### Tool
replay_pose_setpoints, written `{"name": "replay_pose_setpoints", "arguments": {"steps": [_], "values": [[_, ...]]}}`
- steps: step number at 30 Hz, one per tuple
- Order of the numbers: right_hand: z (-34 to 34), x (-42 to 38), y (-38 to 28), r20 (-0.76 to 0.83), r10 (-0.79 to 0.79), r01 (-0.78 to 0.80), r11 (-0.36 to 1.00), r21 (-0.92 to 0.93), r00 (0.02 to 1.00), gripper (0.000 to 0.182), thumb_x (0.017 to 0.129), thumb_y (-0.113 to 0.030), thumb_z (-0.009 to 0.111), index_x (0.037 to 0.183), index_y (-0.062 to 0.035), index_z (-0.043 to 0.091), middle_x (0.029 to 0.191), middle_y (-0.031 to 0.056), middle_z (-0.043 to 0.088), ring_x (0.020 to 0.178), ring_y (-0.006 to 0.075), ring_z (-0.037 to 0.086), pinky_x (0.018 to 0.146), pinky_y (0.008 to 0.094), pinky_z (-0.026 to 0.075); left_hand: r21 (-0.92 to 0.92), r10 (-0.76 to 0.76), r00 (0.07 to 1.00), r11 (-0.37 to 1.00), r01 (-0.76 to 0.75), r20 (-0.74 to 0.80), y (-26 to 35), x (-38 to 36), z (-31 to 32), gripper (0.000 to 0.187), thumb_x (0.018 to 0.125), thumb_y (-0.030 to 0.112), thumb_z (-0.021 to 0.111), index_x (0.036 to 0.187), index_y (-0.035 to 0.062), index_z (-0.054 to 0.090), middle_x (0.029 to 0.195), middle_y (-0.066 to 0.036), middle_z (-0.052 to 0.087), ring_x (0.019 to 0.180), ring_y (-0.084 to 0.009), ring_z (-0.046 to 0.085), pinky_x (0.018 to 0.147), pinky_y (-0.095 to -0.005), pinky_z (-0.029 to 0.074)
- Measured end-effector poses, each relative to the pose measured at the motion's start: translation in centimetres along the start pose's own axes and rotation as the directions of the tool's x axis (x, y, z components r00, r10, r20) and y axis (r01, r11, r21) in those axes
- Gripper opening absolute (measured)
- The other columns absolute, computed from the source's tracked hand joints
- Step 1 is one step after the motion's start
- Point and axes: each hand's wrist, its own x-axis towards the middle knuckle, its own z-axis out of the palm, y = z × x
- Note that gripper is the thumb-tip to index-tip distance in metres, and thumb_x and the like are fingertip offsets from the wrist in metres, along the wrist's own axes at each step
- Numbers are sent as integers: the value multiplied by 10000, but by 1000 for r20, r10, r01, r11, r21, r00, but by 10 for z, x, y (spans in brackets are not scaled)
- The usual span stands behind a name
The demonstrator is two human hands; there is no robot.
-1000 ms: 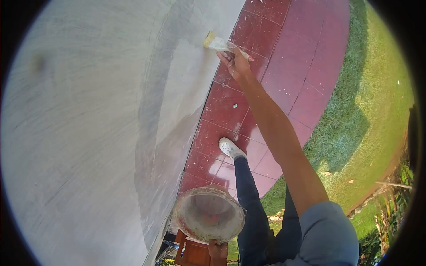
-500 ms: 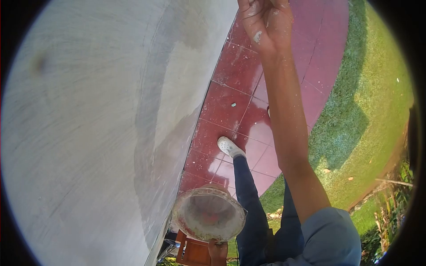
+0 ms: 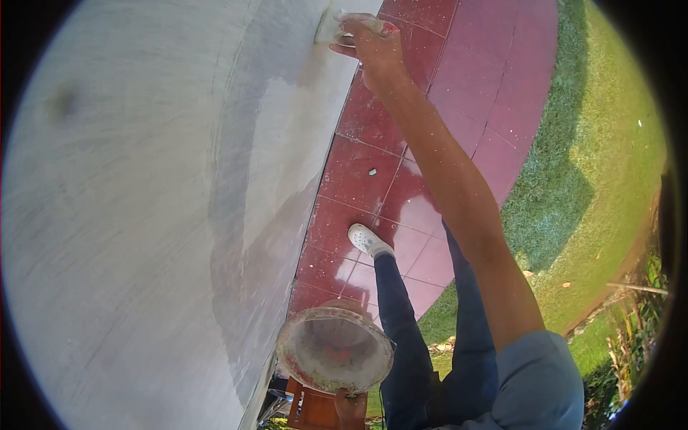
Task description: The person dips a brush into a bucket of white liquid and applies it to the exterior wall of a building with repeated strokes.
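Here we are, right hand (image 3: 376, 50) in a closed grip round the brush (image 3: 330, 27), bristles pointing view-left at the wall (image 3: 158, 179), long axis nearly crosswise! Low down, our left hand (image 3: 350, 405) grips the bucket (image 3: 301, 362) by its rim.

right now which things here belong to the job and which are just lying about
Likely the job:
- brush in right hand
- bucket in left hand
- pale wall

Apparently lying about:
- small pale chip on tiles
- stick beyond grass
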Motion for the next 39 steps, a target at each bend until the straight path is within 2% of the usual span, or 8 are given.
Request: {"name": "replay_pose_setpoints", "arguments": {"steps": [9, 15, 16, 17, 22, 30, 37, 39], "values": [[14, -8, -84, 230, -293, 30, 674, 738, 928, 236, 960, -55, 522, 1183, 21, 530, 1064, 136, 635, 921, 250, 677, 691, 301, 602, 3, 9, 1000, 1000, -9, 23, -1, 7, -3, 673, 671, -22, 507, 1341, 22, 460, 1345, -127, 524, 1254, -312, 498, 1068, -502, 416], [-62, 57, 74, 35, 146, -139, 799, 585, 989, 241, 916, -81, 596, 1115, 33, 520, 1057, 135, 601, 939, 239, 646, 843, 356, 616, 9, 39, 997, 999, -40, 64, -6, 15, -15, 753, 684, 15, 513, 1416, -13, 338, 1423, -188, 412, 1349, -367, 377, 1148, -563, 304], [-72, 59, 76, -59, 180, -156, 945, 287, 982, 206, 904, -56, 599, 1076, 35, 531, 1017, 138, 612, 910, 236, 654, 845, 349, 619, 8, 43, 997, 999, -44, 64, -4, 14, -11, 753, 684, 15, 513, 1416, -13, 338, 1423, -188, 412, 1349, -367, 377, 1148, -563, 304], [-77, 61, 79, -156, 181, -189, 981, -43, 971, 172, 892, -32, 603, 1037, 37, 542, 977, 141, 622, 880, 233, 663, 846, 342, 621, -28, 33, 999, 999, -32, 37, -4, 11, -5, 753, 682, 16, 514, 1414, -11, 339, 1423, -188, 412, 1349, -369, 377, 1145, -569, 306], [-6, 66, -9, -8, -158, 157, 982, -106, 987, 199, 907, -80, 626, 1042, 65, 610, 1049, 158, 649, 951, 249, 674, 757, 289, 622, -27, 20, 998, 999, -19, 52, -10, 1, 26, 754, 675, 19, 514, 1409, -8, 344, 1420, -188, 415, 1350, -373, 377, 1136, -576, 319], [28, 22, -146, 147, -372, 131, 628, 767, 916, 209, 942, -49, 562, 1142, 12, 555, 958, 140, 662, 807, 203, 677, 657, 321, 604, 31, 40, 998, 999, -41, 52, -9, 18, -14, 735, 699, 29, 490, 1418, 9, 341, 1427, -189, 408, 1355, -376, 371, 1130, -582, 324], [-57, 70, 61, -80, 177, -106, 836, 539, 981, 130, 886, -47, 634, 989, 24, 596, 871, 87, 641, 856, 227, 668, 719, 261, 616, 22, 14, 998, 1000, -15, 61, -11, 5, 18, 723, 709, 39, 489, 1415, 1, 340, 1429, -185, 402, 1357, -371, 365, 1137, -565, 319], [-82, 71, 83, -181, 117, -131, 989, -64, 977, 198, 878, -49, 639, 1036, 58, 584, 921, 125, 652, 934, 252, 668, 731, 259, 623, 30, 11, 999, 999, -12, 50, -10, 16, -10, 734, 703, 50, 493, 1419, 7, 336, 1422, -180, 407, 1354, -371, 366, 1134, -560, 322]]}}
